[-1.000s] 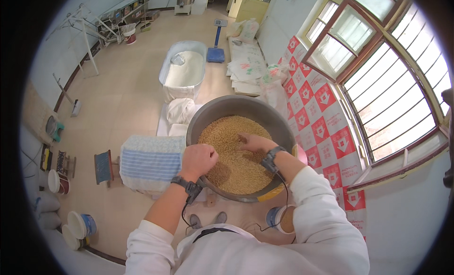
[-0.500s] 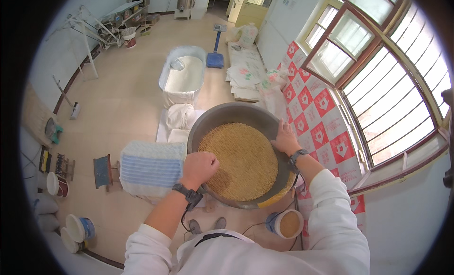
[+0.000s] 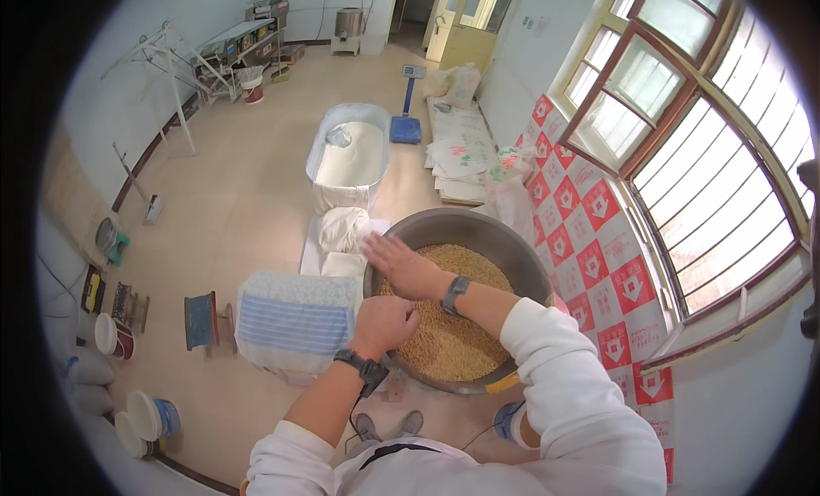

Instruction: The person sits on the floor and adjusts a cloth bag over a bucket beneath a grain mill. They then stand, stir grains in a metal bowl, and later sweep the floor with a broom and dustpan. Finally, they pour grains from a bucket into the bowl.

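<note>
At the left rim of the tub (image 3: 483,229), we are holding our left grip (image 3: 386,325) closed, perhaps for bracing it; whether around something, we cannot tell. Our right grip (image 3: 410,272) is showing open over the grain (image 3: 457,351) inside.

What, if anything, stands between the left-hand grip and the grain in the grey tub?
Nothing visible blocks the left-hand grip from the grain: it is closed, at the left side of the grey tub, and grain shows openly to its right. The right-hand grip is just beyond it, hiding some grain.
</note>
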The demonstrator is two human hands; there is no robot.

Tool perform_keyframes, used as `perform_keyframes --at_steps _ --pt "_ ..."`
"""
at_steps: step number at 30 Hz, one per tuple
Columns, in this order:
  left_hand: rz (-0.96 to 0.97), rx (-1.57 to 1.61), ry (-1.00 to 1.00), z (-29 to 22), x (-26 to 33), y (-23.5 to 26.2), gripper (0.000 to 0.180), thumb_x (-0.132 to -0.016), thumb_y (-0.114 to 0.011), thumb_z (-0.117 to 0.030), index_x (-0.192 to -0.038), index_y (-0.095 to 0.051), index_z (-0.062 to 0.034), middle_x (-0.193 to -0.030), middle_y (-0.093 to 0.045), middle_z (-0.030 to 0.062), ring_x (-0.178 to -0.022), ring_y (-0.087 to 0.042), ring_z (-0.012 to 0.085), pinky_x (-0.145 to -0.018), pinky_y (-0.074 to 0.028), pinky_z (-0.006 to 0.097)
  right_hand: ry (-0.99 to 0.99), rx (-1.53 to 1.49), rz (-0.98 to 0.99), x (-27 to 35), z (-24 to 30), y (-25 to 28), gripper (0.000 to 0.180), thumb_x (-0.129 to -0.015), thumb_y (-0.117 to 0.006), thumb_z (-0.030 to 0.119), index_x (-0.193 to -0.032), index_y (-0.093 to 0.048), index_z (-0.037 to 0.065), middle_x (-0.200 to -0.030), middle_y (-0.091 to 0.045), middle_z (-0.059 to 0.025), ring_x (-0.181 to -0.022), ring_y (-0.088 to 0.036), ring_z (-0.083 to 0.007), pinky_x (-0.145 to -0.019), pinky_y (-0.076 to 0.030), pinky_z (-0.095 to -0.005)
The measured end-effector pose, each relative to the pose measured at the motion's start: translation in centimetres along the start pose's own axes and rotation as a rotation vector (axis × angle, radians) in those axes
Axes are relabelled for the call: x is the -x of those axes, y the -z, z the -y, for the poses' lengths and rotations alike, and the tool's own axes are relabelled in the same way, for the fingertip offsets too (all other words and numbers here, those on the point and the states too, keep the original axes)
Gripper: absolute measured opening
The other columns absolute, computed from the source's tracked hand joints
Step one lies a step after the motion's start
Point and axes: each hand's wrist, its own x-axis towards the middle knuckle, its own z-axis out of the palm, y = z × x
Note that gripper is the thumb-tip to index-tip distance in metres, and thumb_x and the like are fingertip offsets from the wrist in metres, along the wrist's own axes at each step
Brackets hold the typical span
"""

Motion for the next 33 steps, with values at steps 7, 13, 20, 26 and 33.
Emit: perform_keyframes --at_steps 7,13,20,26,33 --pt "-0.054 0.040 -0.003 -0.3 0.0 -0.1 0.036 -0.088 -0.059 -0.034 -0.069 -0.076 -0.0076 -0.070 -0.069 0.0184 -0.067 -0.069 0.0391 -0.066 -0.055 0.051 -0.297 -0.238 0.321 11.7 1.6 6.1 0.030 -0.095 -0.061 0.022 -0.122 -0.071 0.011 -0.119 -0.072 -0.0171 -0.108 -0.069 -0.0375 -0.091 -0.054 -0.0513" --pt "-0.013 0.016 0.001 0.0 -0.3 -0.6 0.034 -0.086 -0.060 -0.032 -0.069 -0.075 -0.0057 -0.070 -0.068 0.0210 -0.065 -0.067 0.0417 -0.065 -0.054 0.053 -0.789 -0.195 0.318 24.0 5.8 10.9 0.029 -0.094 -0.065 0.035 -0.087 -0.074 0.009 -0.082 -0.073 -0.0151 -0.082 -0.070 -0.0393 -0.073 -0.054 -0.0513" --pt "-0.040 -0.075 -0.058 0.4 -0.3 -1.3 0.032 -0.084 -0.062 -0.031 -0.071 -0.076 -0.0052 -0.071 -0.069 0.0204 -0.066 -0.069 0.0395 -0.065 -0.055 0.052 -1.139 -0.229 -0.150 26.8 8.4 7.2 0.033 -0.091 -0.069 0.036 -0.081 -0.072 0.005 -0.081 -0.071 -0.0196 -0.078 -0.069 -0.0426 -0.070 -0.053 -0.0516" --pt "0.008 -0.131 -0.079 0.1 -0.3 -1.0 0.032 -0.086 -0.061 -0.030 -0.072 -0.076 -0.0051 -0.073 -0.070 0.0196 -0.069 -0.070 0.0395 -0.067 -0.055 0.052 -1.180 -0.174 -0.095 27.1 8.4 6.8 0.030 -0.092 -0.068 0.037 -0.087 -0.075 0.009 -0.081 -0.073 -0.0159 -0.080 -0.070 -0.0384 -0.074 -0.055 -0.0487" --pt "0.021 -0.140 -0.103 0.5 -0.3 -1.1 0.034 -0.088 -0.060 -0.031 -0.074 -0.077 -0.0049 -0.076 -0.071 0.0191 -0.073 -0.070 0.0389 -0.070 -0.055 0.052 -1.201 -0.175 -0.132 26.5 8.9 7.2 0.030 -0.090 -0.069 0.038 -0.088 -0.075 0.009 -0.079 -0.072 -0.0152 -0.078 -0.071 -0.0370 -0.073 -0.054 -0.0482"
